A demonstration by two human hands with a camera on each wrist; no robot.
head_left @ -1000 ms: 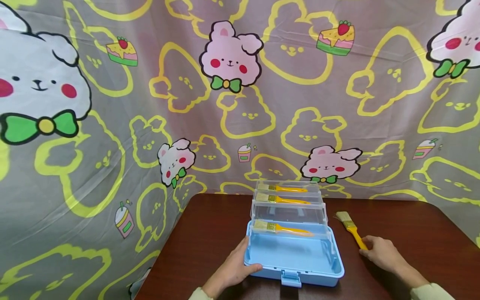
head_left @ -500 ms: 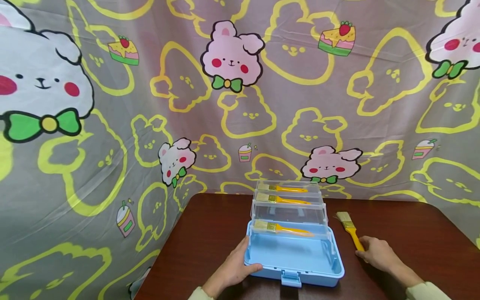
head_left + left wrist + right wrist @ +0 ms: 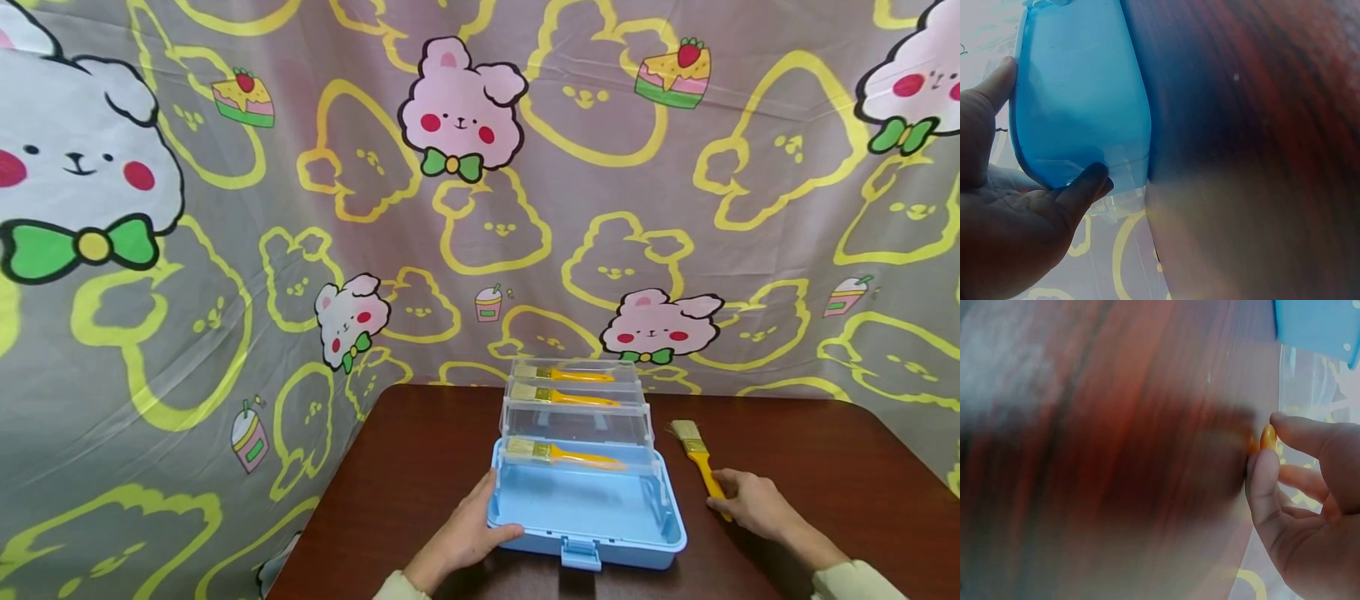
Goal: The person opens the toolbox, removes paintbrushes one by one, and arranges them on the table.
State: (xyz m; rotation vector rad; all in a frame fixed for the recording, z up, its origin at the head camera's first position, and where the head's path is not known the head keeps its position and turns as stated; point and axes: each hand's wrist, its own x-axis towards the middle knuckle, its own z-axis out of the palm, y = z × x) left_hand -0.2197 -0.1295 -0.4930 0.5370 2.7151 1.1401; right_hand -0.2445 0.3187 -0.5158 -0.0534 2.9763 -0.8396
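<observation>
A smooth, glossy light-blue plastic case (image 3: 587, 512) with rounded corners and a small front latch lies open on the dark reddish wooden table (image 3: 420, 467). The left hand (image 3: 463, 533) grips its near left corner, thumb over the rim and fingers (image 3: 1082, 187) curled under the side wall, as the left wrist view shows. Out to the right, well apart from the case, the right hand (image 3: 750, 500) pinches the rounded end of the yellow plastic handle of a flat paintbrush (image 3: 697, 458) lying on the table; in the right wrist view the thumb and forefinger (image 3: 1300, 434) close on the handle tip and the other fingers curl loosely behind. The pale bristles and metal band of this brush point away from the fingers. Beyond the left hand's thumb, at the back of the blue base, lies a second brush (image 3: 562, 454). Behind it rise stepped clear plastic trays (image 3: 577, 417), the nearest showing nothing inside, the two farther ones each holding a yellow-handled brush (image 3: 562, 397). Farthest off hangs a creased grey curtain (image 3: 225, 250) printed with cartoon rabbits and cake slices.
</observation>
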